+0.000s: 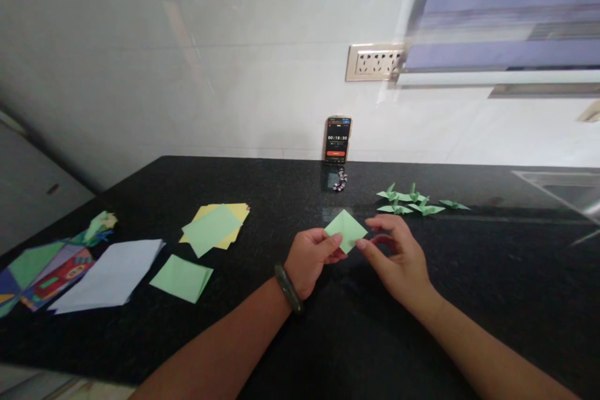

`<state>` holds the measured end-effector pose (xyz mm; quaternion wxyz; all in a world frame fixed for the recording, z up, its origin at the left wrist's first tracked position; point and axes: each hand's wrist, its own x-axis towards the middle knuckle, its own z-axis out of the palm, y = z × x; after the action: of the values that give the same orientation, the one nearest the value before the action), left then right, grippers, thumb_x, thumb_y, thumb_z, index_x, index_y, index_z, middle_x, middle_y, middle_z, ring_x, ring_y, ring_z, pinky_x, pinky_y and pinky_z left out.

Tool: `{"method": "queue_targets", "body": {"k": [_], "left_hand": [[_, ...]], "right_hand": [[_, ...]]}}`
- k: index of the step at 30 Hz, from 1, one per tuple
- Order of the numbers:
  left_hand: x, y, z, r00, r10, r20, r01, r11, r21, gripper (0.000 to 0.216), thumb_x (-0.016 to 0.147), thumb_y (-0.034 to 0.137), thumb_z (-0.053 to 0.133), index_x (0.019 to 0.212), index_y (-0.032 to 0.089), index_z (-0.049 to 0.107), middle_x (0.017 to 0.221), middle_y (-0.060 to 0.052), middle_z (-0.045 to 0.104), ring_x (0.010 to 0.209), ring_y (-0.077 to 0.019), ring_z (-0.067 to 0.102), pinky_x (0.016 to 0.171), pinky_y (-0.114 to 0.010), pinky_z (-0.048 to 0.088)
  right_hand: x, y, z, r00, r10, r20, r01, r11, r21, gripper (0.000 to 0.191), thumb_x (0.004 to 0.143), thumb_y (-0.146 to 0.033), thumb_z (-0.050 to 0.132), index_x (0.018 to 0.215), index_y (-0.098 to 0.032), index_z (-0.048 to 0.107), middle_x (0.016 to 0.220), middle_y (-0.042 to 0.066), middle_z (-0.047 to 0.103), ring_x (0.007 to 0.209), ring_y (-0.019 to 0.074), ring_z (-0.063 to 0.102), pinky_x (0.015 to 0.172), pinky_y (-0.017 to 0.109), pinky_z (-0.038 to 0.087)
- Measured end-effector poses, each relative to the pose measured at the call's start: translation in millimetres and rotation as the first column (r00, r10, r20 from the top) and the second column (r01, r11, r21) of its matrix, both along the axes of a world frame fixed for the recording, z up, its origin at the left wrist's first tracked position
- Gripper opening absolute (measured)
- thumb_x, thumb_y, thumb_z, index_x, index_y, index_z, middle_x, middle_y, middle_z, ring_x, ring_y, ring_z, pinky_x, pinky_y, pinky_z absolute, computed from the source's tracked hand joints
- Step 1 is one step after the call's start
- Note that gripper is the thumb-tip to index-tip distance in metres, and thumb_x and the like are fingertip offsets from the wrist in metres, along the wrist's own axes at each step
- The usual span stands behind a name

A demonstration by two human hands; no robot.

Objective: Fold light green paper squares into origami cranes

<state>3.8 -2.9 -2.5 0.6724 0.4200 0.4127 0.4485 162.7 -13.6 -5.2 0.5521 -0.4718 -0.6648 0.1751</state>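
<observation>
A small light-green square of folded paper (345, 229), turned like a diamond with a crease down its middle, is held above the dark counter. My left hand (313, 256) pinches its left lower edge, thumb on top and fingers beneath. At the paper's right corner is my right hand (398, 256), its thumb tip at the lower right edge and its index finger curved apart from the thumb. Beyond my right hand, several folded green paper cranes (412, 200) stand in a group on the counter.
Green and yellow sheets (213, 228) and a folded green sheet (182, 278) lie left, beside white paper (112, 275) and colourful packs (51, 272). A phone (337, 140) showing a timer leans on the wall behind a beaded bracelet (340, 180). A sink (567, 190) is far right.
</observation>
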Motion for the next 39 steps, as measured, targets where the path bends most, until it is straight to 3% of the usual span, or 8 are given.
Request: {"method": "queue_targets", "body": {"k": [4, 7, 13, 17, 21, 26, 33, 39], "left_hand": [[1.4, -1.0, -2.3, 0.983, -0.046, -0.178, 0.078, 0.981, 0.179, 0.026, 0.067, 0.038, 0.064, 0.063, 0.012, 0.062, 0.061, -0.003, 0.062, 0.058, -0.0122, 0.055, 0.060, -0.025, 0.043], [1.6, -2.1, -2.8, 0.956, -0.079, -0.283, 0.157, 0.951, 0.266, 0.022, 0.069, 0.034, 0.061, 0.061, 0.013, 0.062, 0.058, -0.001, 0.061, 0.055, -0.0111, 0.051, 0.056, -0.024, 0.040], [2.2, -4.1, -1.7, 0.960, -0.136, -0.244, 0.189, 0.959, 0.212, 0.020, 0.065, 0.032, 0.067, 0.065, 0.013, 0.061, 0.060, 0.000, 0.060, 0.054, -0.0101, 0.050, 0.055, -0.023, 0.038], [2.1, -5.0, -1.1, 0.972, -0.148, -0.181, 0.180, 0.967, 0.178, 0.021, 0.062, 0.030, 0.069, 0.068, 0.012, 0.062, 0.060, 0.000, 0.060, 0.054, -0.0094, 0.049, 0.054, -0.023, 0.037], [1.6, -4.4, -2.6, 0.966, -0.131, -0.225, 0.171, 0.970, 0.171, 0.020, 0.063, 0.030, 0.068, 0.065, 0.011, 0.062, 0.057, 0.000, 0.058, 0.051, -0.0086, 0.046, 0.051, -0.023, 0.035], [2.9, -5.2, -1.1, 0.944, -0.141, -0.297, 0.206, 0.958, 0.200, 0.021, 0.063, 0.031, 0.067, 0.063, 0.011, 0.062, 0.053, 0.002, 0.054, 0.049, -0.0077, 0.043, 0.049, -0.022, 0.032], [0.2, -0.4, 0.5, 0.996, 0.010, -0.085, -0.003, 0.996, 0.084, 0.024, 0.066, 0.035, 0.066, 0.074, 0.012, 0.066, 0.065, -0.002, 0.062, 0.057, -0.0094, 0.052, 0.053, -0.021, 0.038], [1.9, -2.0, 0.8, 1.000, 0.016, 0.022, -0.017, 0.998, 0.067, 0.023, 0.066, 0.031, 0.067, 0.081, 0.013, 0.062, 0.069, -0.002, 0.064, 0.061, -0.0116, 0.057, 0.058, -0.025, 0.045]], "right_hand": [[-2.9, 2.2, 0.2, 0.951, 0.086, -0.298, -0.207, 0.891, -0.404, 0.030, 0.067, -0.037, 0.067, 0.087, -0.017, 0.059, 0.069, 0.001, 0.057, 0.056, 0.0121, 0.050, 0.046, 0.023, 0.040], [-4.3, -0.2, 4.6, 0.925, 0.130, -0.356, -0.302, 0.820, -0.486, 0.023, 0.068, -0.037, 0.066, 0.070, -0.015, 0.061, 0.058, -0.001, 0.057, 0.049, 0.0093, 0.046, 0.043, 0.021, 0.035], [-3.7, -3.7, 12.0, 0.900, 0.109, -0.423, -0.323, 0.818, -0.476, 0.020, 0.064, -0.032, 0.068, 0.060, -0.015, 0.059, 0.051, -0.003, 0.053, 0.046, 0.0075, 0.043, 0.044, 0.021, 0.033], [-1.9, -3.8, 13.2, 0.934, 0.196, -0.297, -0.320, 0.830, -0.458, 0.021, 0.068, -0.033, 0.065, 0.058, -0.015, 0.060, 0.054, -0.002, 0.052, 0.050, 0.0084, 0.044, 0.047, 0.022, 0.035], [-2.7, -4.0, 10.0, 0.945, 0.180, -0.272, -0.291, 0.843, -0.452, 0.021, 0.075, -0.035, 0.059, 0.069, -0.016, 0.062, 0.056, -0.002, 0.054, 0.050, 0.0087, 0.045, 0.047, 0.021, 0.036], [-3.1, -5.2, 10.7, 0.961, 0.215, -0.176, -0.270, 0.871, -0.411, 0.020, 0.074, -0.033, 0.060, 0.064, -0.015, 0.062, 0.058, -0.001, 0.055, 0.054, 0.0106, 0.049, 0.052, 0.023, 0.039], [-6.7, -4.2, 9.9, 0.950, 0.048, -0.310, -0.182, 0.889, -0.421, 0.023, 0.066, -0.035, 0.067, 0.076, -0.017, 0.058, 0.056, -0.004, 0.052, 0.046, 0.0081, 0.044, 0.042, 0.020, 0.035], [-7.3, -3.7, 6.2, 0.965, 0.055, -0.256, -0.157, 0.905, -0.395, 0.019, 0.068, -0.032, 0.066, 0.068, -0.016, 0.056, 0.053, -0.004, 0.049, 0.046, 0.0078, 0.042, 0.043, 0.020, 0.034]]}}
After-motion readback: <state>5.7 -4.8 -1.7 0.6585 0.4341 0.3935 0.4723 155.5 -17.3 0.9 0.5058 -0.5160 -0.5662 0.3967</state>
